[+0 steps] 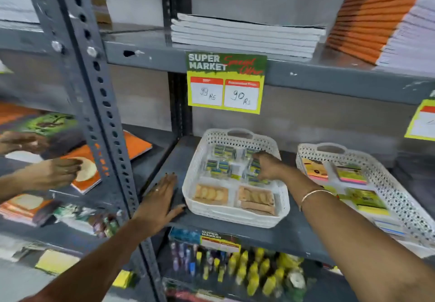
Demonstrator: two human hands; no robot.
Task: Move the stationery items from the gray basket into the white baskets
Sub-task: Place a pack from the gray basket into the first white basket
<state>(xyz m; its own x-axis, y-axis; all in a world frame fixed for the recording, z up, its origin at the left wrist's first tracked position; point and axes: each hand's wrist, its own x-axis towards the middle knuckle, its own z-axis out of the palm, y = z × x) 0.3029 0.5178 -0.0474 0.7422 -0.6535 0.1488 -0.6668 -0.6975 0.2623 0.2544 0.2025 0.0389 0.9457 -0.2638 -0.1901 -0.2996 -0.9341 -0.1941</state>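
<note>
A white basket [235,217] stands on the grey middle shelf [270,233]. It holds small green-and-blue packets [217,166] at the back and two brown packs [211,194] at the front. My right hand [267,166] reaches into it, fingers curled down onto the packets; whether it grips one is hidden. My left hand [160,199] lies flat and open on the shelf, just left of the basket. A second white basket [400,195] to the right holds sticky-note pads [352,174]. No gray basket is in view.
A perforated steel upright [103,113] stands left of my left hand. Another person's hands [56,172] work on orange notebooks beyond it. A price card [226,82] hangs from the upper shelf with its notebook stacks [244,35]. Yellow bottles [254,275] fill the shelf below.
</note>
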